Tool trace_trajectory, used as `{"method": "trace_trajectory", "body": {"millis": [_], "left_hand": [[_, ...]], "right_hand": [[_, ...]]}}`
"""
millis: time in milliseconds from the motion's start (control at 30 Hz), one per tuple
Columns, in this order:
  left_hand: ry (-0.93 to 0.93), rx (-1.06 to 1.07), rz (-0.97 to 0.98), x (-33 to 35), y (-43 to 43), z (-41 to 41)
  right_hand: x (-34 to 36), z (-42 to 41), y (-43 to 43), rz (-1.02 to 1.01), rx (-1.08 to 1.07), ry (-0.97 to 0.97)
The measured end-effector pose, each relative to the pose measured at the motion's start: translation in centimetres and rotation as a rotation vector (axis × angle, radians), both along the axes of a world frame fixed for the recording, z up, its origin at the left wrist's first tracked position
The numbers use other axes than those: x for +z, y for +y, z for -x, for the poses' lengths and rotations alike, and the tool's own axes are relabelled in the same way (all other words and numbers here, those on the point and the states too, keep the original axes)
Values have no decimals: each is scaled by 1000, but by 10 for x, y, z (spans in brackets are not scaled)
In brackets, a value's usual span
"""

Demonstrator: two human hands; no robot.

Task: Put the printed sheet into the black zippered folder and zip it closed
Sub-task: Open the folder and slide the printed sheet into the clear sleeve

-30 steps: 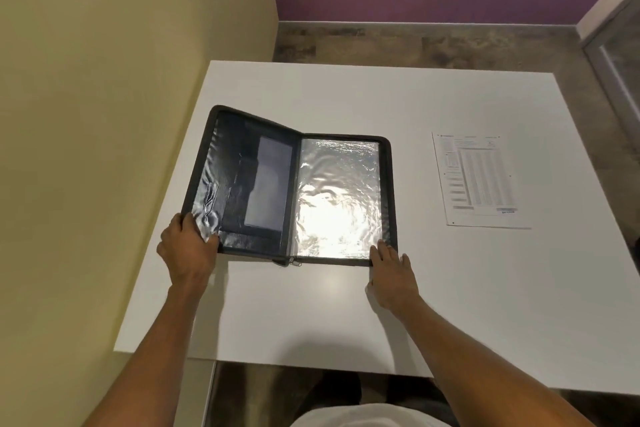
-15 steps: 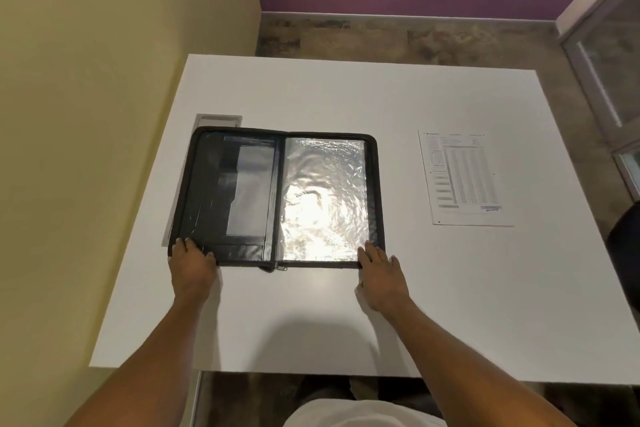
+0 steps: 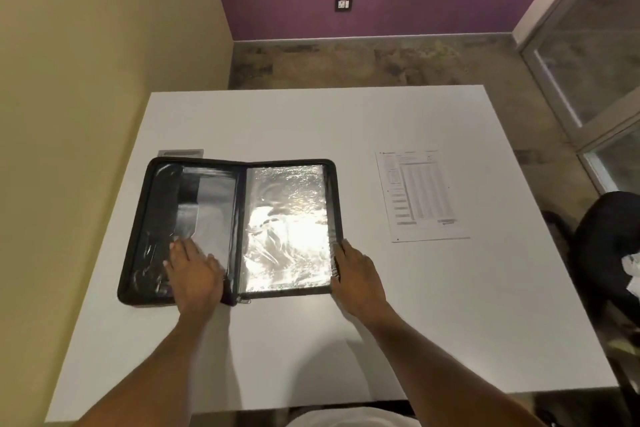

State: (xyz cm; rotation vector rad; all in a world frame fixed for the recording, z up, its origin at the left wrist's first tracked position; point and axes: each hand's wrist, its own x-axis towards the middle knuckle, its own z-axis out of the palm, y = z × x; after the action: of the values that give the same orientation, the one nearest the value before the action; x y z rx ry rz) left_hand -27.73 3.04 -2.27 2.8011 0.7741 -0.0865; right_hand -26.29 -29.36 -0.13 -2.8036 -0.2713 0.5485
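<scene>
The black zippered folder (image 3: 152,225) lies open and flat on the white table (image 3: 311,121), its right half covered by a shiny clear sleeve. My left hand (image 3: 195,276) rests flat, fingers spread, on the lower part of the folder's left half. At the folder's lower right edge, my right hand (image 3: 356,276) lies with its fingertips touching the zipper border. The printed sheet (image 3: 420,194) lies flat on the table to the right of the folder, apart from both hands.
A small grey plate (image 3: 180,152) is set in the table just behind the folder. The yellow wall runs along the table's left edge. A dark chair (image 3: 609,239) stands off the right edge, beside a glass door.
The folder's left cover has dropped flat onto the table. My left hand has moved from the folder's lower left corner onto its left inner half. My right hand has stayed at the lower right edge.
</scene>
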Motion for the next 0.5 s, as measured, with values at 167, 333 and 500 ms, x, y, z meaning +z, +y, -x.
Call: {"method": "trace_trajectory", "body": {"millis": [167,333,500], "left_hand": [[-61,-103,155,8,-104,-52],[-83,-176,347,9,-214,-101],[-123,-193,462,6,-297,-146]], "right_hand": [[10,-46,-54,-65,-126,-49],[15,-98,-113,-60,-220,-111],[7,-146,-167,-66,-305,-117]]}}
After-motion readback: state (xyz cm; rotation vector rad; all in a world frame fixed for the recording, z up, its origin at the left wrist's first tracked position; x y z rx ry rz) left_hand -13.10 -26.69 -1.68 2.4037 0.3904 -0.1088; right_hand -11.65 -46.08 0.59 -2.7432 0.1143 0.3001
